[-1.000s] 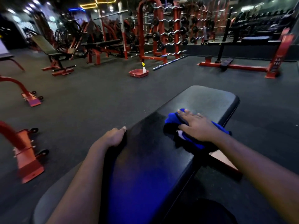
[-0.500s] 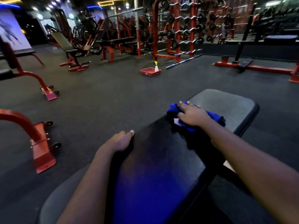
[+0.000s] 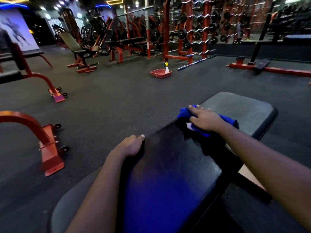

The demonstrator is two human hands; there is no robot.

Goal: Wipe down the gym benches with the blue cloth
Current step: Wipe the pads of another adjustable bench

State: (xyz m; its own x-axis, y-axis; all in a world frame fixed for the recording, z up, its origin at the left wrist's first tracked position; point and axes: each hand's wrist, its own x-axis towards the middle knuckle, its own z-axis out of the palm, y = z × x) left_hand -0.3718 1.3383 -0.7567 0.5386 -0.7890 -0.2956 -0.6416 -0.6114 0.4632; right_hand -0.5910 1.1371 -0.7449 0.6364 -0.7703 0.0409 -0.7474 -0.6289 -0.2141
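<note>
Dim gym, rubber floor (image 3: 117, 106) — blue cloth (image 3: 183, 113) on black bench (image 3: 168, 165)

Dim throughout, lit only from small white ceiling spots (image 3: 58, 5) and yellow and blue neon strips (image 3: 101, 5) far overhead. Strong blue sheen on the near end of the glossy desk (image 3: 168, 187); black shadow pooled mid-desk. Motion-smeared along the left edge and across the far racks (image 3: 193, 31). Grainy on the dark floor (image 3: 117, 98). Bowed toward the corners by the wide lens.

blue cloth (image 3: 226, 119) partly under right hand (image 3: 206, 121), bench (image 3: 168, 165) near end cut off, far racks (image 3: 193, 27) blurred
</note>
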